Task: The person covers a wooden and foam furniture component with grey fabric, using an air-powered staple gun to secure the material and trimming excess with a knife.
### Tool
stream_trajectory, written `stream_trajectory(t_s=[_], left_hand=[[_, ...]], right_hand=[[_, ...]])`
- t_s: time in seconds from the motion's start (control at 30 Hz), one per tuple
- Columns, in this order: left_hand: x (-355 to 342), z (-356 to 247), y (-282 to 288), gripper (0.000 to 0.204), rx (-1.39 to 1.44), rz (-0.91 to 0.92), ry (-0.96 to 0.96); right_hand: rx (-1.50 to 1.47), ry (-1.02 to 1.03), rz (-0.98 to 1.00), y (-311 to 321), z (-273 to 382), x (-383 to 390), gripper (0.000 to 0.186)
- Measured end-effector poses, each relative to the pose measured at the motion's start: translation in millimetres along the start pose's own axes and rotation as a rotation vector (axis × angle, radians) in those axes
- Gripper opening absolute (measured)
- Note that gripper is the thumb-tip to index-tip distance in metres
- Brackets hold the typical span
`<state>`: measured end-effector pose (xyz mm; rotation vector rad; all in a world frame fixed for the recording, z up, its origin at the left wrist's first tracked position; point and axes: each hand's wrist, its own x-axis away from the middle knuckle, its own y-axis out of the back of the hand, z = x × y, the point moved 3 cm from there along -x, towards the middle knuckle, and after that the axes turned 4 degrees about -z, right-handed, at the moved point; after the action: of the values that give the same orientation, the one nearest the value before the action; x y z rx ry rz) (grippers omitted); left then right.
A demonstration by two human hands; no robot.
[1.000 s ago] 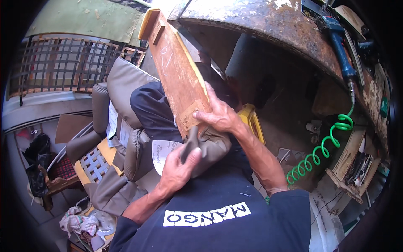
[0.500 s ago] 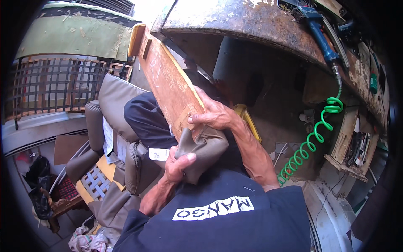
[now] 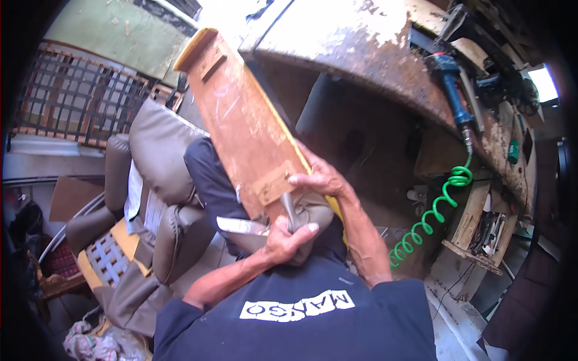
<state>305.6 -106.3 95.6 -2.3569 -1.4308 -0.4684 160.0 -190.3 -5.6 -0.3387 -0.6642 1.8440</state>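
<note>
A long wooden panel (image 3: 241,114) with yellow foam along its edges leans across my lap, its far end raised toward the workbench. A small wood block (image 3: 274,185) is fixed on its near end, another near the far end. Bunched around the near end is a grey-brown upholstery cover (image 3: 307,210). My right hand (image 3: 322,177) grips the panel's right edge, thumb on the wood face near the block. My left hand (image 3: 288,242) is closed on a fold of the cover, thumb pointing right. Its fingertips are hidden by the material.
A scuffed workbench (image 3: 337,45) spans the far side, bearing a blue air tool (image 3: 453,90) on a green coiled hose (image 3: 421,225). At left lie padded grey-brown seat parts (image 3: 165,150) and a webbed frame (image 3: 72,96). A wooden tool box (image 3: 481,234) is at right.
My left hand has moved right along the cover, pulling its fold toward the panel's near end. The cover is bunched tighter and more of the near block shows. My right hand keeps its grip.
</note>
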Motion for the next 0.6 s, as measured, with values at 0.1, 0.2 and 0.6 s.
stream_trajectory(t_s=[0.1, 0.2, 0.6], left_hand=[[0.4, 9.5, 3.8, 0.028, -0.095, 0.022, -0.059], [9.5, 22.5, 7.4, 0.019, -0.226, 0.065, -0.391], [28.1, 24.9, -11.8, 0.051, -0.411, 0.461, -0.702]], right_hand=[[-0.023, -0.031, 0.042, -0.2, -8.0, -2.9, 0.104], [-0.003, 0.005, 0.07, -4.9, -11.0, -2.3, 0.106], [-0.028, 0.159, -0.174, -21.6, 11.8, 66.6, 0.097]])
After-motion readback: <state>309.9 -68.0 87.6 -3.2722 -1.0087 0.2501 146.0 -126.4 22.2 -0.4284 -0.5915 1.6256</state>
